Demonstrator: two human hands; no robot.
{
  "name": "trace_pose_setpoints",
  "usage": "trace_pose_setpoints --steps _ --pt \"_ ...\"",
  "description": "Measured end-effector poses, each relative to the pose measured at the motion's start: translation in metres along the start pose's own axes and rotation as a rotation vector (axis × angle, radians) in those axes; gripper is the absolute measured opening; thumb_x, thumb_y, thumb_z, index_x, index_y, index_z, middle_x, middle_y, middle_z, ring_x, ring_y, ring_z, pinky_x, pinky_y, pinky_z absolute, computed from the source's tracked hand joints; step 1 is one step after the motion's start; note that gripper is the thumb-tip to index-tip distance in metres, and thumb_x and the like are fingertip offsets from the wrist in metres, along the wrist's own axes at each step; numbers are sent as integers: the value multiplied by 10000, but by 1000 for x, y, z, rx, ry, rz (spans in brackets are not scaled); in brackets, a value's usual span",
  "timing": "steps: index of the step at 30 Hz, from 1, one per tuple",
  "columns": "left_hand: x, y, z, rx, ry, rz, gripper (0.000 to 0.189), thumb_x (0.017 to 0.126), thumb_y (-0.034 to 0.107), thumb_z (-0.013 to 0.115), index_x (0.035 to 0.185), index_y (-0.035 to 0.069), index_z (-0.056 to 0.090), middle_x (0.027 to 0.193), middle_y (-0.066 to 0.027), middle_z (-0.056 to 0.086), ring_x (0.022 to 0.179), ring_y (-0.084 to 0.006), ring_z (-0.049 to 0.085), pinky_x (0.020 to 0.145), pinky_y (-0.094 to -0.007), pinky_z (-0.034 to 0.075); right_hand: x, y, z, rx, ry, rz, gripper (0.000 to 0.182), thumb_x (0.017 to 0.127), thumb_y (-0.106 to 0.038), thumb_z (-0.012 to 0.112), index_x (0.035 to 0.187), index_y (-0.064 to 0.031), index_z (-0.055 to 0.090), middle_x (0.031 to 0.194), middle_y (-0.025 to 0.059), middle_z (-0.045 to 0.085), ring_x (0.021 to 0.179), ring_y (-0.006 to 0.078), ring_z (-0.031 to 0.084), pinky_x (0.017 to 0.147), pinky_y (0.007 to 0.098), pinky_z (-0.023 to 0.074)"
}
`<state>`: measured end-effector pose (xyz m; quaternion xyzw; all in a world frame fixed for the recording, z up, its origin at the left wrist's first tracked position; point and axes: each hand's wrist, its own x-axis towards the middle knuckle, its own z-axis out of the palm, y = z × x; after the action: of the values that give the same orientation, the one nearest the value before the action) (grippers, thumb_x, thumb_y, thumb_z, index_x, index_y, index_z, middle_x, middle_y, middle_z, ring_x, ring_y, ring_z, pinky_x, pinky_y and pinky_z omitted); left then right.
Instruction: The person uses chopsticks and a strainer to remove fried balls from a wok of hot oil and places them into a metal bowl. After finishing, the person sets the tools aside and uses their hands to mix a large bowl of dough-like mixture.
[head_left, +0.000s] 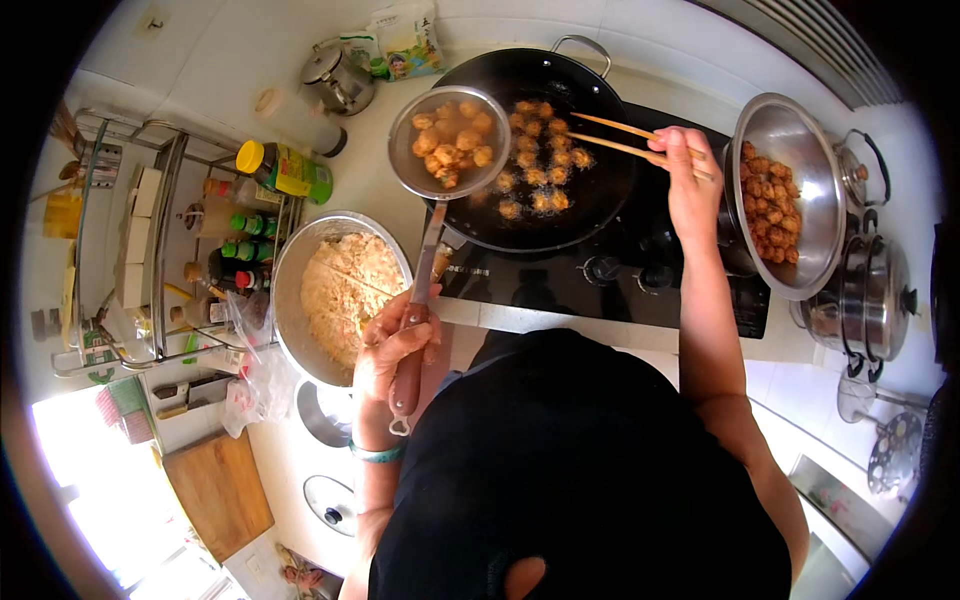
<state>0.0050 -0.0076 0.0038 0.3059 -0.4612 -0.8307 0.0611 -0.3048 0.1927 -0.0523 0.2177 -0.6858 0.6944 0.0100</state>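
My left hand (401, 334) grips the wooden handle of a metal mesh strainer (450, 142), which holds several browned fried balls over the left side of a black wok (607, 202). More balls (536, 176) bubble in oil in the wok. My right hand (688, 176) holds a pair of wooden chopsticks (626, 142), their tips above the wok's right part. Beside my left hand stands a metal bowl (289, 307) of pale, wet mixture (352, 281), with a chopstick-like stick lying in it. A steel bowl (814, 172) of fried balls (771, 206) sits right of my right hand.
The wok sits on a black glass gas stove (525, 277) with knobs. Bottles fill a wire rack (161, 247) at left; a yellow-capped bottle (289, 172) and a steel kettle (337, 79) stand near it. A stacked steel pot (874, 300) is at right, a glass lid (330, 506) at lower left.
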Motion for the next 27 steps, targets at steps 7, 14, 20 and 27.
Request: trace_pose_setpoints --steps 7,14,20,27 --pt "-4 2 -8 12 45 36 589 742 149 621 1269 -65 469 744 -77 526 587 -129 446 553 -234 358 8 29 24 -55 -23 -36 276 946 -237 566 865 26 592 851 58 564 795 136 566 734 268 466" --pt "-8 2 -4 -81 76 52 491 740 38 583 1209 -94 524 741 -89 550 594 -133 477 583 -213 388 5 13 19 23 19 -12 235 928 -206 596 889 25 596 867 45 586 801 124 627 763 247 481" --pt "-5 -1 -9 3 59 28 578 741 146 616 1264 -58 479 748 -82 524 588 -138 451 572 -241 373 -7 -30 4 -57 -1 -105 185 944 -146 559 907 32 596 892 56 583 807 128 611 764 258 493" --pt "-1 0 -4 26 74 70 579 737 169 614 1254 -57 486 733 -79 515 583 -132 442 553 -222 352 -13 -41 -5 -120 12 -190 151 939 -109 554 897 30 598 895 63 590 798 130 607 748 257 501"
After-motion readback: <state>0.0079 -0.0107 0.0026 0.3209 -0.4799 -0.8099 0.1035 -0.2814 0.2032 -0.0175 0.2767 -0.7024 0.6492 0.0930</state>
